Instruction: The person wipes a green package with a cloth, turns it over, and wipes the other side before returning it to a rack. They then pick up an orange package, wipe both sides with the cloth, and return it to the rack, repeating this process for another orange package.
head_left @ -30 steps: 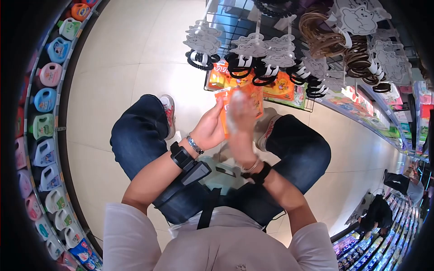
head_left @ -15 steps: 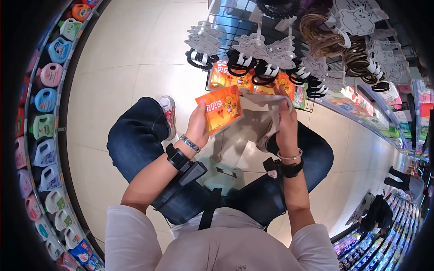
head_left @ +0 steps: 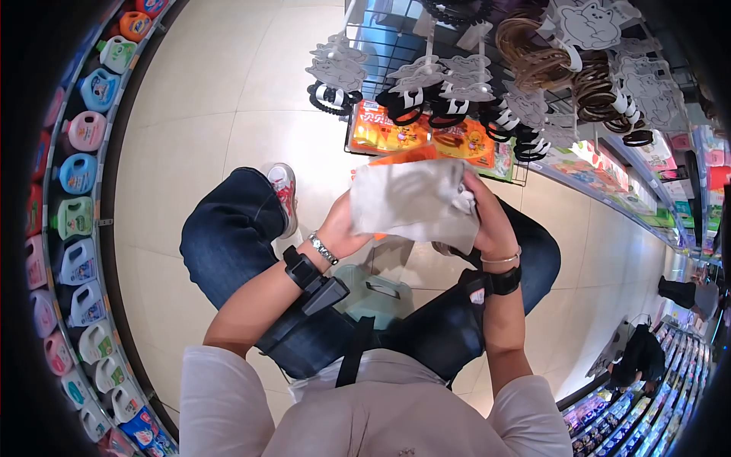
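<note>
A whitish-grey cloth (head_left: pixel 411 199) lies spread over an orange packet (head_left: pixel 415 154), whose upper edge and a bit of the lower edge show. My left hand (head_left: pixel 344 227) grips the packet at its left side, with some fingers hidden behind cloth and packet. At the right, my right hand (head_left: pixel 491 217) holds the bunched side of the cloth. Just beyond them, more orange packets (head_left: pixel 384 131) lie in a black wire basket at the foot of the rack.
Black hair ties (head_left: pixel 403 105) and brown ones (head_left: pixel 537 57) hang from a wire rack above. Detergent bottles (head_left: pixel 78 174) line the left shelf. A pale green container (head_left: pixel 373 293) stands between my legs. Two people (head_left: pixel 638 358) (head_left: pixel 689 295) are at the far right.
The cloth has swung left from my right hand and now covers most of the packet, which was in plain view. My right hand has moved slightly lower.
</note>
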The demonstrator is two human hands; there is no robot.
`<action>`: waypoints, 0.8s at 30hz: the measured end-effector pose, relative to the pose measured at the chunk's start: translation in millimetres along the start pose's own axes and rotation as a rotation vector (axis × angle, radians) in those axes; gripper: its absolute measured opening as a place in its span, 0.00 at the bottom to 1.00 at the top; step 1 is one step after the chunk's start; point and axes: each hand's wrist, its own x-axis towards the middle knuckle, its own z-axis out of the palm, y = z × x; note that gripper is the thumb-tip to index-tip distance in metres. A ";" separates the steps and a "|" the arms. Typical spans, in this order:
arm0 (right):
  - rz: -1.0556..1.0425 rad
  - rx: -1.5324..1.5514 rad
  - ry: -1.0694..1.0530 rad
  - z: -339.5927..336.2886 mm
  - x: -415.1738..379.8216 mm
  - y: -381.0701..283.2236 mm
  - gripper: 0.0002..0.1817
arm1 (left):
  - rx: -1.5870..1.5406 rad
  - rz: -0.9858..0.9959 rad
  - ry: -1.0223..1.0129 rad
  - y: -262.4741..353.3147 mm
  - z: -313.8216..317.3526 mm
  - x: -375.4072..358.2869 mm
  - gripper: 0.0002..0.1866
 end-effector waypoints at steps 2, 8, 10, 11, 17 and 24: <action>0.019 -0.321 0.220 3.3 -1.4 -11.2 0.24 | -0.038 0.048 -0.014 2.7 18.7 -4.6 0.26; -0.371 -0.828 0.335 -4.6 5.5 5.0 0.26 | -0.016 0.068 -0.029 6.0 18.4 -3.8 0.25; -0.418 -0.910 0.348 -2.0 11.5 16.1 0.27 | 0.005 0.083 -0.022 2.1 16.5 -2.1 0.25; -0.467 -0.992 0.362 1.6 14.5 23.4 0.28 | 0.026 0.098 -0.017 0.2 14.7 -1.5 0.25; -0.783 -1.360 0.209 42.6 21.9 92.0 0.37 | 0.120 0.058 -0.005 -6.4 29.9 -8.4 0.26; -0.915 -1.364 0.312 33.4 43.2 75.2 0.32 | 0.063 0.031 -0.186 -5.3 22.7 -5.7 0.26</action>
